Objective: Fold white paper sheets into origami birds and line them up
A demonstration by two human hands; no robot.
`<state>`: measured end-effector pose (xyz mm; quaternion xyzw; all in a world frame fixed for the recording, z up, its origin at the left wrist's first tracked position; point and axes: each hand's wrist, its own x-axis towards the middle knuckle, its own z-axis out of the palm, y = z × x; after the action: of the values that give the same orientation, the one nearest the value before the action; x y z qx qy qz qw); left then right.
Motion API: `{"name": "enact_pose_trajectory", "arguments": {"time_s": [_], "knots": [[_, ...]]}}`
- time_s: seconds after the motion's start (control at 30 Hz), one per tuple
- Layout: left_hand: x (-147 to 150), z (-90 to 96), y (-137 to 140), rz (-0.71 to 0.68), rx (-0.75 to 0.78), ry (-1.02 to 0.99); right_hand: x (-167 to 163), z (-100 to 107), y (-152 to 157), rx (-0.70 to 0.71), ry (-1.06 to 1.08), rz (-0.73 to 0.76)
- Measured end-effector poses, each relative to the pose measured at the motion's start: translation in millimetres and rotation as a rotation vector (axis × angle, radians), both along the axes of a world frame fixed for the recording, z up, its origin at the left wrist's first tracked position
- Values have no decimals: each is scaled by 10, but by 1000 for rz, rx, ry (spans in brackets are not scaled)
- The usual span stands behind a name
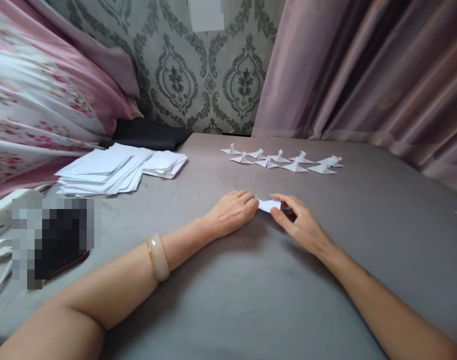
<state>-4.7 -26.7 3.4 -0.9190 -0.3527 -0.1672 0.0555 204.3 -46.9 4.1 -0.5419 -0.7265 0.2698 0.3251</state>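
A small folded piece of white paper (269, 205) is held between my two hands, just above the grey surface. My left hand (236, 212), with a pale bangle (158, 257) on its forearm, is closed over the paper's left end, and its fingertips are hidden. From the other side my right hand (298, 220) pinches the right end between thumb and fingers. Beyond the hands, several folded white paper figures (296, 165) stand in two rough rows, each with flat pointed sides and a raised middle.
Stacks of white paper sheets (101, 167) lie at the left, with a black flat item (149, 134) behind them. A white power strip (5, 215) and a blurred dark object (61, 240) are at the near left. Curtains (348, 70) and a patterned wall (209, 75) bound the grey surface (251, 300).
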Motion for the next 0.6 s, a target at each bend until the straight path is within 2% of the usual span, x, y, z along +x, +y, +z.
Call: {"name": "enact_pose_trajectory", "arguments": {"time_s": [0.1,0.17,0.27,0.33,0.43,0.53,0.6], "knots": [[-6,52,-3,79,-140,-390,-7,-31,22,23,140,-73],[23,85,-31,161,-310,-688,-27,-51,33,20,286,-102],[112,100,-104,231,-625,-1023,-79,-31,9,-138,515,-14],[171,84,-158,236,-816,-1128,-119,10,-33,-293,582,50],[213,37,-213,245,-1025,-1174,-175,65,-99,-386,567,24],[194,-11,-215,254,-1100,-1209,-207,76,-137,-407,510,-41],[169,-29,-196,276,-1110,-1243,-202,58,-139,-373,466,-72]]}}
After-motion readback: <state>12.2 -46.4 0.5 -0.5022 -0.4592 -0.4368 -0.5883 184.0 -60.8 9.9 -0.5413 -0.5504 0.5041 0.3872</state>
